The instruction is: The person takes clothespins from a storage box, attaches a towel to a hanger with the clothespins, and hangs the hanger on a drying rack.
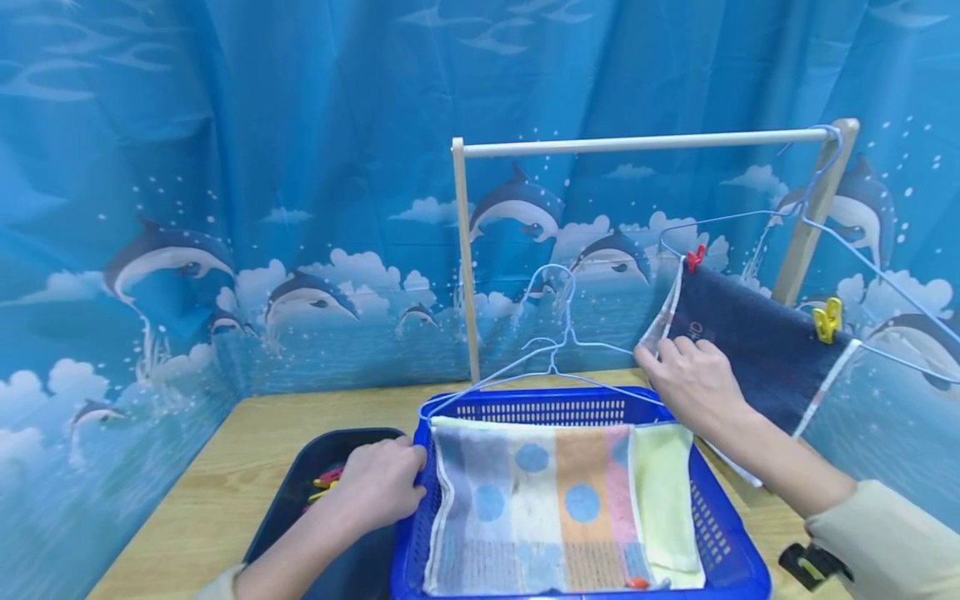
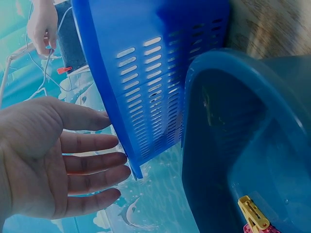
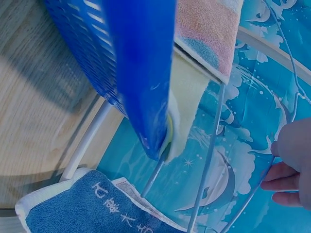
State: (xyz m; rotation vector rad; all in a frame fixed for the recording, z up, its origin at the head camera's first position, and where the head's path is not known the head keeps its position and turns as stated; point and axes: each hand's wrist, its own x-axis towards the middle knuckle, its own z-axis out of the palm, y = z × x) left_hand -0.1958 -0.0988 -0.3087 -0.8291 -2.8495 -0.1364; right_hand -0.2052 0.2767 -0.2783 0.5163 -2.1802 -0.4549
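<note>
My right hand (image 1: 697, 379) pinches one arm of a blue wire hanger (image 1: 570, 308) above the basket; in the right wrist view, the fingers (image 3: 284, 184) meet around the wire. A second wire hanger (image 1: 551, 367) lies just below it. My left hand (image 1: 386, 479) is at the left rim of the blue plastic basket (image 1: 731, 533), and its fingers (image 2: 92, 182) are straight with their tips at the edge. On the basket lie a checked towel with blue dots (image 1: 525, 508) and a pale yellow towel (image 1: 663, 500).
A wooden rack (image 1: 637, 144) stands behind. From its right end hangs another hanger (image 1: 802, 208) with a dark blue towel (image 1: 742, 350), held by a red clothespin (image 1: 696, 258) and a yellow clothespin (image 1: 827, 321). A dark tub (image 1: 315, 454) with clothespins (image 1: 326, 479) sits left of the basket.
</note>
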